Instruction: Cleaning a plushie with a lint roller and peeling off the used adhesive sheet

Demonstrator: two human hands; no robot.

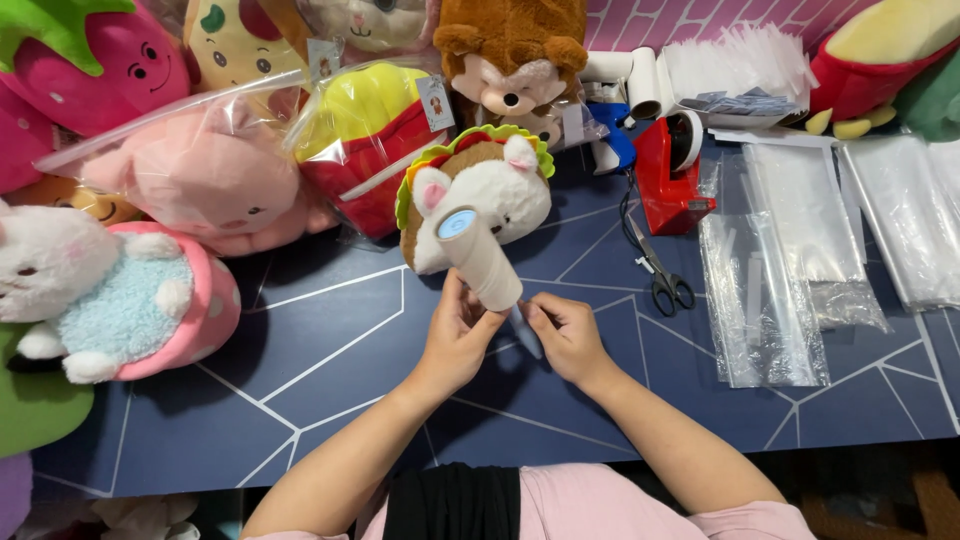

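Single head view; looks steeply down on table [330, 400]; close; facing wall.

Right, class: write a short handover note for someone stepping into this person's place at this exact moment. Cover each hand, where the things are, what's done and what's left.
Left hand: grips the lower end of a white paper roll, held tilted above the blue table.
Right hand: fingertips pinch a loose strip at the roll's base.
Nearby: taco-shaped plush toy, unbagged, just behind the roll; scissors and red tape dispenser to the right; clear plastic bags spread further right.
Done: a pink plush and a fries plush are already in bags.
Left: taco plush and several other toys at left remain unbagged.
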